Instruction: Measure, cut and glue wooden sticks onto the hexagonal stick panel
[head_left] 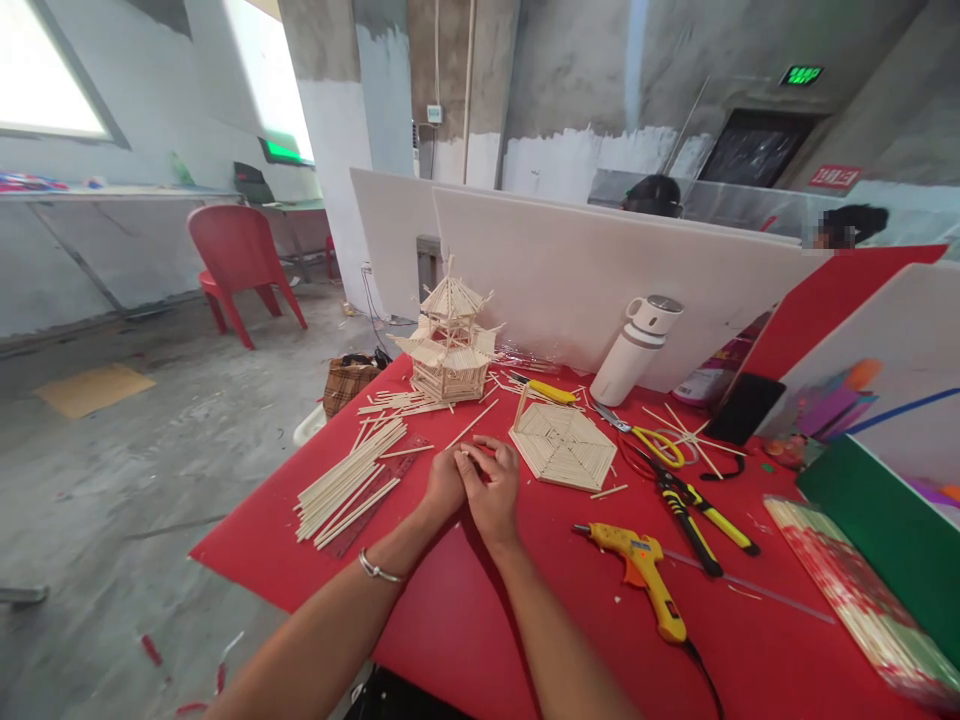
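Observation:
My left hand (442, 487) and my right hand (491, 487) rest together on the red table (465, 620), fingers curled against each other. What the fingers pinch, if anything, is too small to make out. A pile of thin wooden sticks (349, 483) lies just left of my left hand. A flat hexagonal panel of sticks (562, 445) lies to the right of my right hand. Behind the hands stands a small pagoda model built of sticks (450, 345). A bracelet circles my left wrist.
A yellow glue gun (641, 570) lies at the right front, with pliers (694, 510), scissors (652, 440) and a yellow knife (551, 391) beyond. A white flask (636, 350) stands by white partition boards. A red chair (240, 260) stands on the floor at left. People sit behind the partition.

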